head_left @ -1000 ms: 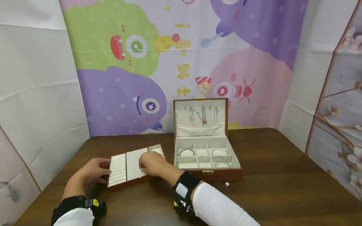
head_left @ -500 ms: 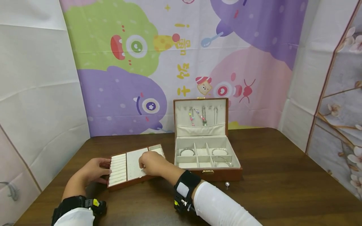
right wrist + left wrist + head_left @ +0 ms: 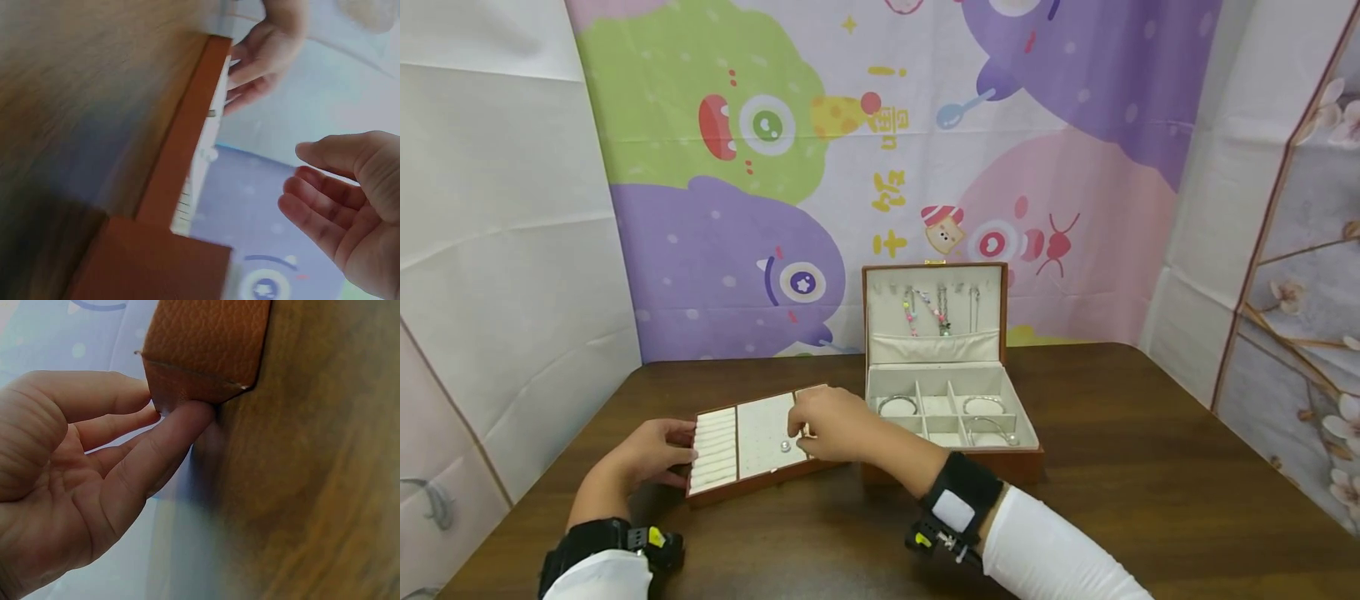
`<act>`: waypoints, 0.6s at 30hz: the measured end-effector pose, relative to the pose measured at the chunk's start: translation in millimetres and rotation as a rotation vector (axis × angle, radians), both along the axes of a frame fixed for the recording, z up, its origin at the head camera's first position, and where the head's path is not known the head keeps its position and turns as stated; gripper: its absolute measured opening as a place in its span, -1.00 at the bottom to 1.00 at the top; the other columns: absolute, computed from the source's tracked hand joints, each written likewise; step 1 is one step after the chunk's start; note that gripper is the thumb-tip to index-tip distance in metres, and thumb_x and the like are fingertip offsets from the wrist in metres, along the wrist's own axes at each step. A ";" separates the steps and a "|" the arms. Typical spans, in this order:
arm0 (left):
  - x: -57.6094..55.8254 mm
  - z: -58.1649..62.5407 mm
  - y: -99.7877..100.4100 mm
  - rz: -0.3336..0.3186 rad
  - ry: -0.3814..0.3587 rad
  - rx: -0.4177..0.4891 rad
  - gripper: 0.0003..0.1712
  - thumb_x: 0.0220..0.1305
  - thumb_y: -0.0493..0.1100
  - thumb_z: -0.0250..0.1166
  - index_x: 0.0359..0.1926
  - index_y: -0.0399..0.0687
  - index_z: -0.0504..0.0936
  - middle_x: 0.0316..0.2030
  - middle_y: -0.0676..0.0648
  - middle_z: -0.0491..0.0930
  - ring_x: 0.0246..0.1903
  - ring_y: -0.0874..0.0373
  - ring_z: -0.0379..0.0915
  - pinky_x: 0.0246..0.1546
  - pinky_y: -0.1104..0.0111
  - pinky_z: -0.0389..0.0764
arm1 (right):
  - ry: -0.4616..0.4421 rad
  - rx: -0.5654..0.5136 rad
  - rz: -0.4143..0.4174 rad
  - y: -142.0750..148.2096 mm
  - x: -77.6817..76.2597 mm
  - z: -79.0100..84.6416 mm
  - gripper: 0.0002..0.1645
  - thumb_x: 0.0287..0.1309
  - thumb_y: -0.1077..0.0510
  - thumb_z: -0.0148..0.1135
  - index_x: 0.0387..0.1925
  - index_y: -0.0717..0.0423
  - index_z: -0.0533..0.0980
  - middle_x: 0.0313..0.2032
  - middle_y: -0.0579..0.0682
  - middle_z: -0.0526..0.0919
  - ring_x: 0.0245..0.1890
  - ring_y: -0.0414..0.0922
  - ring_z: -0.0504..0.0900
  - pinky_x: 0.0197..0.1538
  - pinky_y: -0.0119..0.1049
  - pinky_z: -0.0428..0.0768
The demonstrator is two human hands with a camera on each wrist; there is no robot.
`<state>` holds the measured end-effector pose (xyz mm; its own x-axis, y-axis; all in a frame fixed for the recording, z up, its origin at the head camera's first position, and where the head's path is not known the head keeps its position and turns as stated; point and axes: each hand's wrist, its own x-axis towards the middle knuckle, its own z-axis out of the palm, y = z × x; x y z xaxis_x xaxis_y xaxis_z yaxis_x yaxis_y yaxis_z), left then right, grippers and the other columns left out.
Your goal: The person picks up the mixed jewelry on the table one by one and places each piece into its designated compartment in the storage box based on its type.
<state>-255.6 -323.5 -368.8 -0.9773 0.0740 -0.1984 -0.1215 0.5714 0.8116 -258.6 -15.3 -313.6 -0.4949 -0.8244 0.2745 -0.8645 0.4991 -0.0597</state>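
Observation:
The left hand [image 3: 658,454] holds the left end of a brown jewelry tray [image 3: 775,475], its fingertips against the corner in the left wrist view. White ring rolls [image 3: 715,450] fill the tray's left part. A pearl stud earring [image 3: 786,446] sits on the pale middle panel [image 3: 763,425]. Just right of the earring, the right hand [image 3: 835,425] hovers over the tray with loosely bent fingers. Nothing is between those fingers in the right wrist view. The right hand covers most of the tray's right compartment.
An open brown jewelry box [image 3: 951,408] stands to the right, with bracelets [image 3: 985,405] in its compartments. Necklaces [image 3: 940,310] hang inside its raised lid. The right forearm crosses in front of the box. Everything rests on a dark wooden table [image 3: 1135,467].
The right hand has let go of the pearl stud earring and moved right, exposing it on the panel. The forearm now hides the spot where another pearl stud lay. The left hand stays put.

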 end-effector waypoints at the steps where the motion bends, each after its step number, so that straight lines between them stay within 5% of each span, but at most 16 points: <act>1: 0.0 -0.3 0.1 0.000 0.000 0.002 -0.29 0.29 -0.42 0.24 0.34 -0.60 0.11 0.10 -0.54 0.32 -0.19 -0.06 0.53 -0.26 0.08 0.68 | 0.000 -0.009 0.019 5.9 3.8 1.9 -0.88 0.12 0.20 0.35 -0.26 0.03 0.71 -0.28 -0.14 0.64 -0.35 -0.33 0.57 -0.27 -0.55 0.47; 6: 0.8 -1.5 -0.2 0.000 -0.002 0.011 -0.30 0.29 -0.43 0.22 0.34 -0.61 0.10 0.10 -0.54 0.33 -0.19 -0.06 0.53 -0.25 0.07 0.68 | -0.021 -0.057 0.103 34.7 17.6 3.8 -0.90 0.11 0.23 0.37 -0.29 0.04 0.69 -0.32 -0.12 0.64 -0.37 -0.28 0.60 -0.26 -0.58 0.46; 18: 2.4 -1.7 -2.2 -0.013 -0.006 0.051 -0.28 0.30 -0.42 0.22 0.34 -0.62 0.07 0.11 -0.54 0.31 -0.19 -0.04 0.53 -0.23 0.07 0.68 | 0.042 -0.041 0.158 107.0 36.2 -13.3 -0.91 0.03 0.23 0.42 -0.39 0.00 0.65 -0.39 -0.21 0.58 -0.39 -0.33 0.52 -0.26 -0.52 0.50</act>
